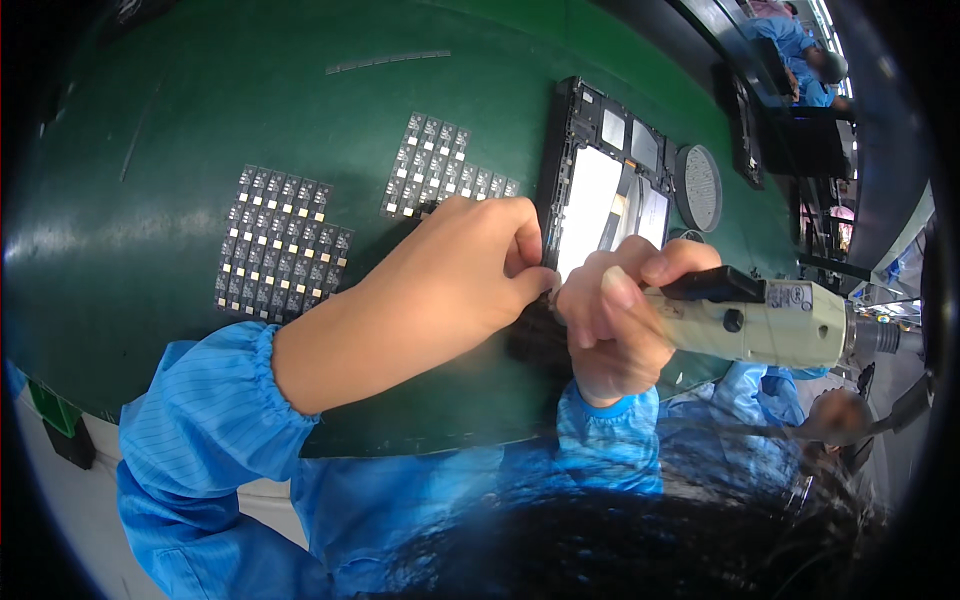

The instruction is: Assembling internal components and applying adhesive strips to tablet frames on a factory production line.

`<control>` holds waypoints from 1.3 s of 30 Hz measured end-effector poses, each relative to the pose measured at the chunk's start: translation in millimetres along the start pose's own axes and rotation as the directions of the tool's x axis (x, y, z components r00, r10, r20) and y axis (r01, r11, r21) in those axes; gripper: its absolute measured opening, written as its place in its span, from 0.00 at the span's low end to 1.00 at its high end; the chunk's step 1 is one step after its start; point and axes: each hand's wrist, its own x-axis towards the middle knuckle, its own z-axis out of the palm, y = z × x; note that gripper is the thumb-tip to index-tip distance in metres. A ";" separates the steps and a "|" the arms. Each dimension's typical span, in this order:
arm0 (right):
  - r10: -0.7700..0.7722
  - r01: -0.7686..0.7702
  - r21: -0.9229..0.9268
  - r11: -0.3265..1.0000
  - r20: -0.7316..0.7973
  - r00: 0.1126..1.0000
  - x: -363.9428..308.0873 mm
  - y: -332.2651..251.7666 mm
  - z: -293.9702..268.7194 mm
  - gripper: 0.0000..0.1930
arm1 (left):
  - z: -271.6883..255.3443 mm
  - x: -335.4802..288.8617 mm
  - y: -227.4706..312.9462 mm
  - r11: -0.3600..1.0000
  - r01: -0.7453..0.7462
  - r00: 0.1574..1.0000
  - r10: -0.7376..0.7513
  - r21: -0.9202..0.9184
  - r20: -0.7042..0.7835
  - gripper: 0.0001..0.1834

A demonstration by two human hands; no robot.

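Observation:
My left hand (pixel 480 250) reaches across the green table, its thumb and forefinger pinched together at the near left corner of a black electronic device housing (pixel 585 200). What the pinch holds, if anything, is hidden. The housing lies open, showing white and silver panels inside. My right hand (pixel 620 310) is wrapped round a cream electric screwdriver (pixel 765 335) with a black lever. The tool lies roughly level, its rear end and cable toward the right. Its tip is hidden behind my fingers, close to the housing's near edge.
Small black pieces with pale squares lie in two grids, one at left (pixel 280 245) and one nearer the housing (pixel 430 165). A round grey dish (pixel 680 185) of small parts stands right of the housing. A thin strip (pixel 390 62) lies farther back. Blue-clad people (pixel 790 45) sit beyond.

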 end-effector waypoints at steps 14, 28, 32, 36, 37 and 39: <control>-0.044 0.034 0.086 0.996 0.115 0.992 -6.5 3.2 -11.1 0.15 | -3.4 -5.8 14.6 0.988 -0.134 0.983 0.123 0.071 0.133 0.13; -0.016 0.149 0.619 0.771 -0.215 0.976 17.4 -27.4 -56.3 0.15 | 57.6 -47.9 37.1 0.384 -0.219 0.967 0.211 0.897 0.145 0.54; -0.077 0.160 0.653 0.740 -0.155 0.985 17.4 -32.7 -70.1 0.15 | 56.2 -46.2 35.7 0.460 -0.260 0.954 0.257 0.849 0.153 0.42; -0.112 0.134 0.756 0.641 -0.080 0.990 12.3 -35.7 -79.0 0.15 | 50.7 -43.5 40.4 0.631 -0.279 0.951 0.288 0.724 0.115 0.37; -0.108 0.127 0.764 0.633 -0.075 0.991 12.9 -38.5 -78.0 0.15 | 52.4 -44.7 41.4 0.554 -0.333 0.914 0.389 0.763 0.117 0.37; -0.175 0.141 0.802 0.580 -0.047 0.984 9.3 -46.8 -78.3 0.15 | 62.4 -48.7 40.5 0.484 -0.257 0.939 0.329 0.837 0.099 0.38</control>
